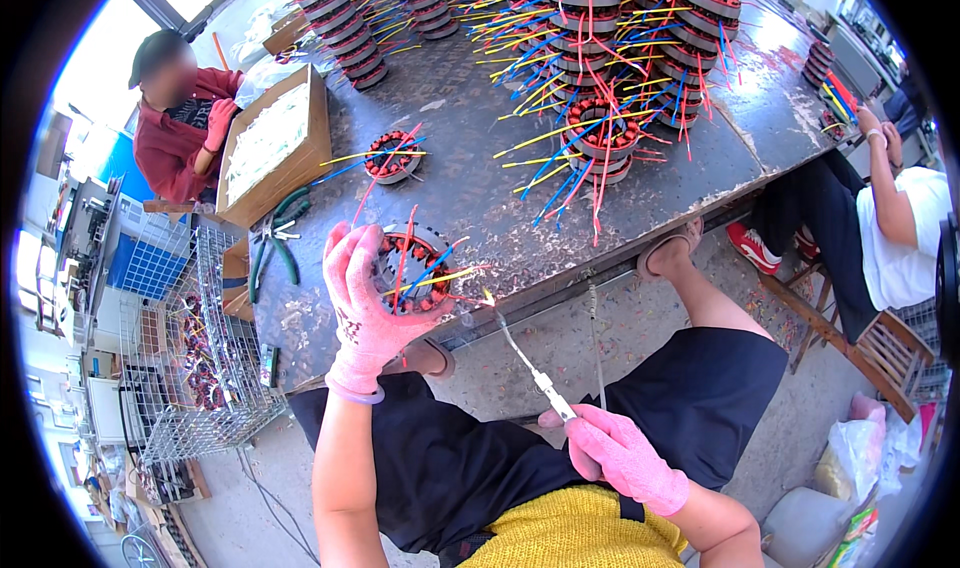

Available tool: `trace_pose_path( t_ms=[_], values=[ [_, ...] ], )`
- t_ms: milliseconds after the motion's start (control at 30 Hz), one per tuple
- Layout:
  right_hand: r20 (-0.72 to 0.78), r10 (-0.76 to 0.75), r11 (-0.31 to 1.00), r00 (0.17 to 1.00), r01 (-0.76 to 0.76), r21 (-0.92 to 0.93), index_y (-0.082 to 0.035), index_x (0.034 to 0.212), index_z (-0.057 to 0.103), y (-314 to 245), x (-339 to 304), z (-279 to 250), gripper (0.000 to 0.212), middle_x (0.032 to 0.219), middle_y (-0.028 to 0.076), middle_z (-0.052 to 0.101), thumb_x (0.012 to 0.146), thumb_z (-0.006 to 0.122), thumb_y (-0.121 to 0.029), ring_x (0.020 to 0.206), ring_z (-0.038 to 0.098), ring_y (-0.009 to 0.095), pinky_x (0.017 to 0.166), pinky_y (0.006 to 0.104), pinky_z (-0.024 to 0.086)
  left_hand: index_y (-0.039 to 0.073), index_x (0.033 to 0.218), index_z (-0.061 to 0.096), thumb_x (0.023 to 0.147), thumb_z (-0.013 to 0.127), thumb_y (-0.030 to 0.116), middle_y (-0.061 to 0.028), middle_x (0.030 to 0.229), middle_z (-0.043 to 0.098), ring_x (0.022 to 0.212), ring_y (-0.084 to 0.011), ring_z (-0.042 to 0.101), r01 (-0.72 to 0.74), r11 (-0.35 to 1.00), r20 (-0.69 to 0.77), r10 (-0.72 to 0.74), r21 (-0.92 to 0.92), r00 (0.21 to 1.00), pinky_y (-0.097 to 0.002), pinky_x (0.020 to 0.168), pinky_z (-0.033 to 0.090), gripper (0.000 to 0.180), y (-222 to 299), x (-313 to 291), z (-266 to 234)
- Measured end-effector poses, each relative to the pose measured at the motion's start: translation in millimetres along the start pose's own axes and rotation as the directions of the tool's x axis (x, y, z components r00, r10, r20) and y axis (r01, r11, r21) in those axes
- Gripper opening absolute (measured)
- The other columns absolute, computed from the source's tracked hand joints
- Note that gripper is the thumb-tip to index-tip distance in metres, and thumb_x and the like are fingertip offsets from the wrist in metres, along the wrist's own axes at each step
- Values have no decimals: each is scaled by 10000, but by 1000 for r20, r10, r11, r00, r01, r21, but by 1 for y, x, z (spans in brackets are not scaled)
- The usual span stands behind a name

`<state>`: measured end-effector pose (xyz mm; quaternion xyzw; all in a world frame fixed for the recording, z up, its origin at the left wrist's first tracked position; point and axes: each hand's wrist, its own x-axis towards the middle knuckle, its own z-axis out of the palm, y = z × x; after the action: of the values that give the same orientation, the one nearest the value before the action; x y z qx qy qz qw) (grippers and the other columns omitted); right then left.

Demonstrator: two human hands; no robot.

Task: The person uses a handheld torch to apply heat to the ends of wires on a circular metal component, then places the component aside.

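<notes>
My left hand [362, 313], in a pink glove, grips a motor stator [430, 240], a dark ring with red-wrapped coils inside. Red, blue and yellow wires stick out of it toward the right. In my right hand [628, 456], also gloved in pink, is a slim torch [553, 395] with a white handle and a thin bent metal tube. A small yellow flame [488, 295] shows at its tip, close to the ends of the wires. A second, smaller-looking stator [393, 158] lies on the table behind my left hand.
Tall stacks of wired stators [590, 38] stand on the dark worn table [450, 188]. Green-handled pliers [287, 253] lie at left, near a cardboard box [318, 128]. A wire basket [215, 358] stands beside the table. Co-workers sit at left and right, one near a wooden chair [850, 353].
</notes>
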<state>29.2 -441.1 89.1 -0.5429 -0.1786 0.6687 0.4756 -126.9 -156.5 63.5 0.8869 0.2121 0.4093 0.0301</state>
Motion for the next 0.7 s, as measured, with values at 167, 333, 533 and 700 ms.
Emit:
trace_pose_path(
  t_ms=[167, 333, 533, 700],
  values=[
    [7, -9, 1000, 1000, 9, 25, -34, 1294, 579, 4, 1, -1, 372, 630, -49, 443, 1040, 475, -285, 559, 384, 37, 514, 212, 297, 65, 1402, 403, 473, 966, 284, -161, 1347, 432, 1322, -442, 367, 15, 1000, 8, -15, -28, 1000, -534, 1088, 359, 1108, 0, 0, 0],
    [15, 1, 999, 1000, -2, 38, -34, 1302, 571, 5, 1, -1, 378, 631, -51, 441, 1041, 472, -289, 558, 385, 35, 512, 210, 294, 64, 1396, 407, 467, 967, 272, -161, 1342, 437, 1320, -441, 370, 42, 999, 22, -42, -23, 999, -526, 1085, 366, 1104, 3, 1, -1],
    [19, -6, 1000, 1000, 5, 25, -37, 1311, 571, 3, 0, -2, 382, 627, -54, 441, 1043, 467, -290, 554, 378, 36, 512, 207, 292, 60, 1394, 410, 461, 963, 241, -163, 1345, 432, 1314, -439, 378, 23, 1000, 12, -23, 4, 1000, -521, 1078, 376, 1100, 3, 2, 0],
    [-15, 29, 998, 999, -29, 60, -35, 1311, 567, 5, -1, -4, 381, 629, -50, 452, 1042, 474, -288, 556, 373, 31, 512, 205, 285, 56, 1397, 408, 462, 953, 224, -161, 1336, 440, 1313, -429, 381, 66, 997, 49, -64, -38, 997, -514, 1060, 391, 1095, 4, 3, 0]
  ],
)
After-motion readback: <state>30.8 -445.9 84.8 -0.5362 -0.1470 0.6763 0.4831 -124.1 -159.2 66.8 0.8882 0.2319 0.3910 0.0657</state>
